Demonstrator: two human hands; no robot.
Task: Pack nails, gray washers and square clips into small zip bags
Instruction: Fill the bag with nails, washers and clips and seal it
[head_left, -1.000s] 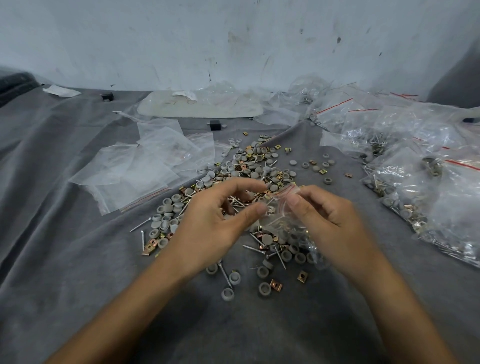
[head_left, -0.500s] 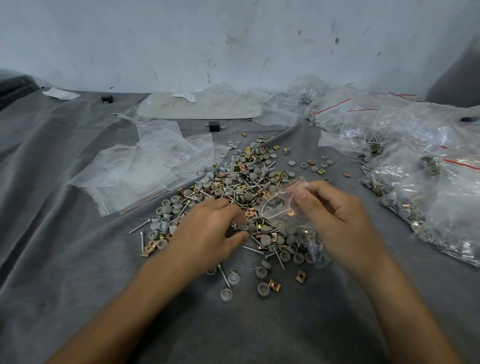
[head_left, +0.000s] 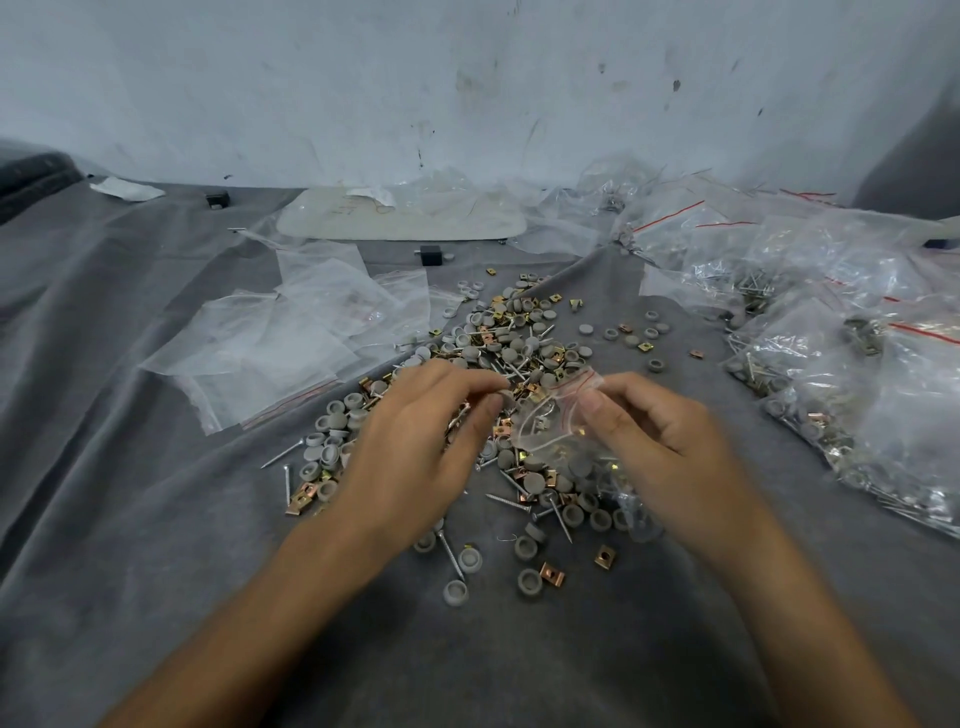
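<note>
A loose pile of gray washers (head_left: 524, 345), nails (head_left: 509, 501) and copper-coloured square clips (head_left: 552, 573) lies on the gray cloth in the middle. My right hand (head_left: 654, 441) pinches the mouth of a small clear zip bag (head_left: 550, 421) with a red seal line, held just above the pile; a few pieces lie inside it. My left hand (head_left: 415, 441) is to the left of the bag, fingers curled and fingertips pinched together close to the bag's mouth. A thin nail shaft shows under its fingers.
A stack of empty zip bags (head_left: 291, 332) lies at the left. Several filled bags (head_left: 857, 374) are heaped along the right side. A white flat board (head_left: 400, 221) and a small black block (head_left: 430, 254) sit near the back wall.
My left hand dipped into the pile half a second ago and has now come up and right, fingers pinched, toward the bag's mouth. My right hand kept holding the bag.
</note>
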